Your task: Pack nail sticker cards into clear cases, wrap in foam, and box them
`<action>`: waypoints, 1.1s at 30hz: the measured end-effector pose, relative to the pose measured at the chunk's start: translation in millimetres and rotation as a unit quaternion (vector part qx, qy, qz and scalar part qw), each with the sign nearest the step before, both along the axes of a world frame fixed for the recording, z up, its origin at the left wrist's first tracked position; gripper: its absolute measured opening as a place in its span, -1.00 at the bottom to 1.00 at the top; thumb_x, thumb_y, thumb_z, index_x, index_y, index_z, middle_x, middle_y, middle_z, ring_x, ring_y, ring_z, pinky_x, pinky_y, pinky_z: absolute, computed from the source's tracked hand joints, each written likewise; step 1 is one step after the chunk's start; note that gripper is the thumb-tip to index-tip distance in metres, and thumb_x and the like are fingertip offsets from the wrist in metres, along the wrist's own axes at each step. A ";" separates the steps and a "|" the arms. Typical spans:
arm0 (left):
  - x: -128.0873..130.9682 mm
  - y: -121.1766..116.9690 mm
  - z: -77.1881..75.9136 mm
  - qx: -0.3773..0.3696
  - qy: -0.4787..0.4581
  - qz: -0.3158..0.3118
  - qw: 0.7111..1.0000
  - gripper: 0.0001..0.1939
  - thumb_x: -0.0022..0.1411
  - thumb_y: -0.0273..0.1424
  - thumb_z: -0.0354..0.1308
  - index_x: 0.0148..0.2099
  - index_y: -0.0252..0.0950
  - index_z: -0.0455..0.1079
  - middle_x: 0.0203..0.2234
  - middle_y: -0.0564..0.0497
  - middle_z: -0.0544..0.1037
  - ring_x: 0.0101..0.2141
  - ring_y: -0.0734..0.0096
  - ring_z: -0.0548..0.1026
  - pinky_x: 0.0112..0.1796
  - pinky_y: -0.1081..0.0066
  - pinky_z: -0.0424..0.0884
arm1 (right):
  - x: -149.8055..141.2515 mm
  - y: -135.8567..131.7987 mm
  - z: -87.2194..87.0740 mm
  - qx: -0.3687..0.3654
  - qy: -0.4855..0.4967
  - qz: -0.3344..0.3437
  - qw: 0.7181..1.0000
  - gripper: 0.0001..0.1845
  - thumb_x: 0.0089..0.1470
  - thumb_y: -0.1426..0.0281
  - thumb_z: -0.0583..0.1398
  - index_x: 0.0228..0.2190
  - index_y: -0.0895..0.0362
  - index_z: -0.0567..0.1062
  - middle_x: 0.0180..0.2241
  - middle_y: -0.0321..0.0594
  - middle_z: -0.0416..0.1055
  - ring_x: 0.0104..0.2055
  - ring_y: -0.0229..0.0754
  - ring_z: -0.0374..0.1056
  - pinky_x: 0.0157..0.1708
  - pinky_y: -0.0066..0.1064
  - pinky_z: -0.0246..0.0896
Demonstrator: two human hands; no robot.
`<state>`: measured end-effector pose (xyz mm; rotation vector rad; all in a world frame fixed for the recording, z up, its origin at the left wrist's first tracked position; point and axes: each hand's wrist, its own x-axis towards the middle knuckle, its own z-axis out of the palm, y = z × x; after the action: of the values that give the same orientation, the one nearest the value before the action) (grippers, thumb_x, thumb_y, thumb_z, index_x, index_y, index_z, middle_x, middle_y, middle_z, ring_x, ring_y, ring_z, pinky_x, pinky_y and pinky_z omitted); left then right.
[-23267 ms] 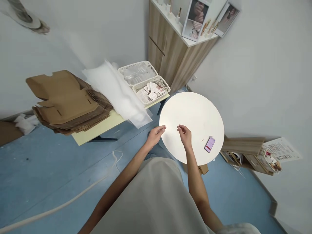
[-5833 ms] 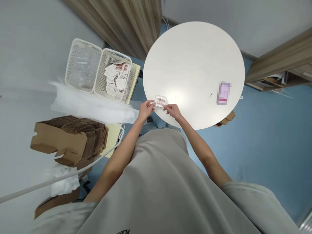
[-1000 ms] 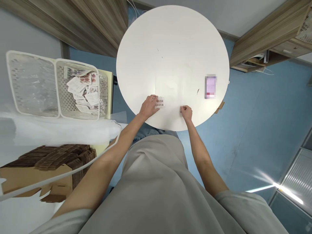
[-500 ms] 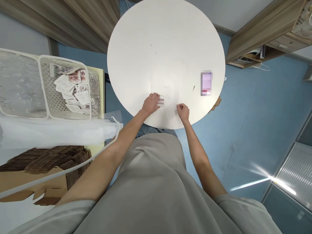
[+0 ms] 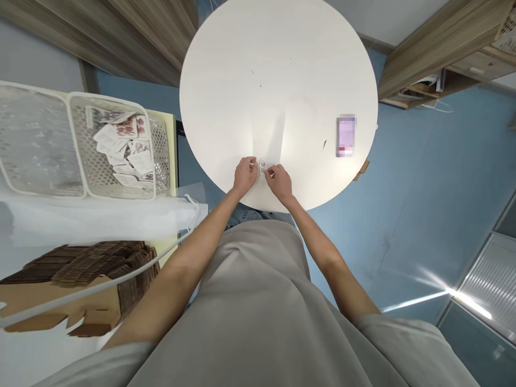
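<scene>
Both my hands meet at the near edge of the round white table point(image 5: 282, 64). My left hand point(image 5: 244, 174) has its fingers curled round a small clear plastic case point(image 5: 262, 164), of which only a sliver shows between the hands. My right hand point(image 5: 277, 181) pinches the same case from the right side. Most of the case is hidden by my fingers. A phone point(image 5: 345, 135) lies flat on the table to the right, well apart from my hands.
Left of the table stand two white perforated baskets, one point(image 5: 121, 142) with several printed cards and one point(image 5: 36, 140) with clear plastic pieces. White foam sheets point(image 5: 92, 220) and a stack of flat cardboard boxes point(image 5: 80, 269) lie nearer. Wooden furniture point(image 5: 435, 54) stands at the right.
My right hand has moved left from the table edge and now joins my left hand on the small case. The case is more covered than before.
</scene>
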<state>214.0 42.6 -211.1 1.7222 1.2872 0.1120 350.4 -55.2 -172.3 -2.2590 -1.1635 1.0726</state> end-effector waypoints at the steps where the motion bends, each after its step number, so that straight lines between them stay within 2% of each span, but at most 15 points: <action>1: -1.5 -0.7 0.3 -0.031 -0.012 0.031 0.999 -0.64 0.55 -0.23 -0.01 0.18 -0.22 0.50 0.10 -0.19 0.62 -0.03 0.15 0.65 0.10 0.17 0.57 | -4.4 4.5 -1.6 -0.013 -0.002 0.011 1.000 -0.77 0.50 0.28 0.13 -0.18 0.07 0.55 -0.07 -0.14 0.50 -0.17 -0.13 0.46 -0.12 -0.30 0.37; 4: -1.6 -1.1 2.4 -0.093 -0.040 0.092 0.991 -0.68 0.55 -0.24 -0.02 0.06 -0.20 0.54 0.00 -0.11 0.69 -0.13 0.24 0.69 0.01 0.25 0.60 | -14.6 13.9 -5.7 -0.042 -0.007 0.043 0.998 -0.78 0.50 0.31 0.14 -0.17 0.08 0.57 -0.06 -0.13 0.49 -0.12 -0.10 0.47 -0.13 -0.31 0.36; 6: 0.4 -0.3 3.9 -0.088 -0.022 0.112 0.989 -0.73 0.49 -0.21 0.10 0.03 -0.20 0.55 -0.01 -0.09 0.71 -0.12 0.23 0.70 0.03 0.25 0.59 | -19.1 17.0 -7.9 -0.053 -0.006 0.061 0.997 -0.77 0.50 0.31 0.14 -0.16 0.08 0.58 -0.05 -0.12 0.50 -0.08 -0.08 0.47 -0.12 -0.30 0.35; 9: 3.7 1.0 4.5 -0.073 0.029 0.109 0.991 -0.76 0.36 -0.23 0.28 -0.01 -0.22 0.58 -0.03 -0.10 0.73 -0.08 0.17 0.69 0.07 0.23 0.57 | -22.4 18.5 -11.3 -0.064 -0.006 0.076 0.995 -0.75 0.51 0.31 0.12 -0.16 0.08 0.59 -0.04 -0.11 0.50 -0.07 -0.06 0.47 -0.10 -0.29 0.36; 12: 5.6 1.5 2.6 -0.075 0.072 0.093 0.990 -0.82 0.35 -0.31 0.24 -0.06 -0.21 0.60 -0.06 -0.08 0.75 -0.05 0.17 0.69 0.06 0.25 0.55 | -20.9 17.2 -14.3 -0.063 0.003 0.076 0.995 -0.78 0.49 0.30 0.16 -0.17 0.07 0.60 -0.04 -0.12 0.51 -0.06 -0.05 0.48 -0.08 -0.27 0.37; 15: 6.5 1.5 0.1 -0.084 0.097 0.082 0.988 -0.81 0.37 -0.33 0.21 -0.06 -0.22 0.61 -0.11 -0.10 0.75 -0.05 0.17 0.69 0.05 0.25 0.54 | -12.5 12.8 -14.8 -0.044 0.009 0.047 0.998 -0.81 0.45 0.28 0.20 -0.19 0.05 0.60 -0.06 -0.14 0.52 -0.08 -0.06 0.48 -0.04 -0.27 0.38; 18: 7.3 0.9 -1.9 -0.088 0.112 0.079 0.987 -0.83 0.36 -0.32 0.23 -0.07 -0.21 0.61 -0.14 -0.11 0.75 -0.06 0.13 0.68 0.04 0.20 0.54 | 2.3 6.2 -14.9 -0.026 -0.004 -0.016 1.000 -0.80 0.45 0.27 0.17 -0.16 0.06 0.58 -0.05 -0.12 0.53 -0.06 -0.05 0.48 0.00 -0.24 0.41; 23: 9.0 -1.7 -5.0 -0.070 0.125 0.075 0.987 -0.85 0.35 -0.31 0.22 -0.12 -0.18 0.60 -0.14 -0.12 0.74 -0.04 0.05 0.65 0.03 0.14 0.54 | 23.2 -1.4 -23.8 -0.049 -0.024 -0.108 0.993 -0.74 0.40 0.20 0.20 -0.06 0.08 0.58 -0.01 -0.03 0.56 0.03 0.03 0.50 0.08 -0.14 0.43; 28: 11.2 -4.8 -8.2 -0.054 0.142 0.063 0.986 -0.84 0.39 -0.29 0.17 -0.14 -0.19 0.56 -0.15 -0.16 0.72 -0.09 0.00 0.63 0.01 0.05 0.54 | 24.2 0.8 -32.8 -0.103 0.012 -0.137 0.985 -0.70 0.34 0.13 0.27 -0.09 0.08 0.61 -0.01 0.00 0.62 0.08 0.13 0.53 0.12 -0.03 0.44; 33: 11.1 -7.9 -11.0 -0.022 0.143 0.039 0.989 -0.79 0.47 -0.26 0.07 -0.11 -0.18 0.51 -0.15 -0.17 0.69 -0.09 0.01 0.61 0.00 0.03 0.54 | 18.6 2.2 -32.0 -0.117 0.029 -0.138 0.983 -0.72 0.36 0.15 0.26 -0.10 0.08 0.59 0.02 -0.01 0.63 0.12 0.11 0.54 0.12 -0.04 0.44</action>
<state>225.1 34.7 -222.0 1.6929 1.5555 -0.1225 369.0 -52.9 -204.3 -2.4568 -0.7034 1.2019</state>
